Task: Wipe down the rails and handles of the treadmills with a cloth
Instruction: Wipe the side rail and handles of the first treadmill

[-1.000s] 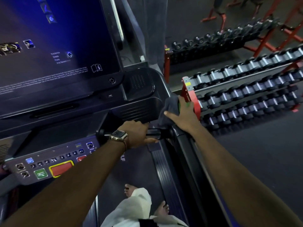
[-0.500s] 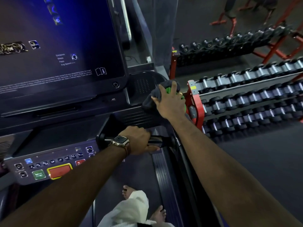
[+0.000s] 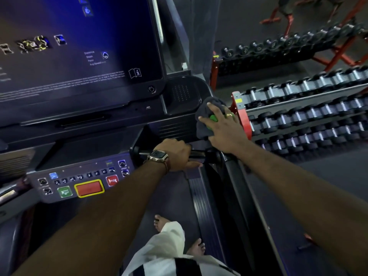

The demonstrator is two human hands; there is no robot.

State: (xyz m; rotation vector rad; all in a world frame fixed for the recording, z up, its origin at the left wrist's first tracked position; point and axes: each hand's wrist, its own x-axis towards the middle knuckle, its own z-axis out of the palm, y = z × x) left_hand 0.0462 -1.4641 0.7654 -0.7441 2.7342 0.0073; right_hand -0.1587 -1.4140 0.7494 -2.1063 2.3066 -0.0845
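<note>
on treadmill console corner, right hand (image 3: 223, 126) pressing cloth (image 3: 205, 114)

Treadmill console (image 3: 179, 124): dark cloth (image 3: 205, 116) lies pressed on its right upper corner, beside the perforated panel. Treadmill belt (image 3: 173, 196) below: two bare feet stand on it. Dark gym floor (image 3: 328, 176) to the right carries a red-framed dumbbell rack (image 3: 242, 114), its tiers loaded with dumbbells (image 3: 298, 116).
</note>
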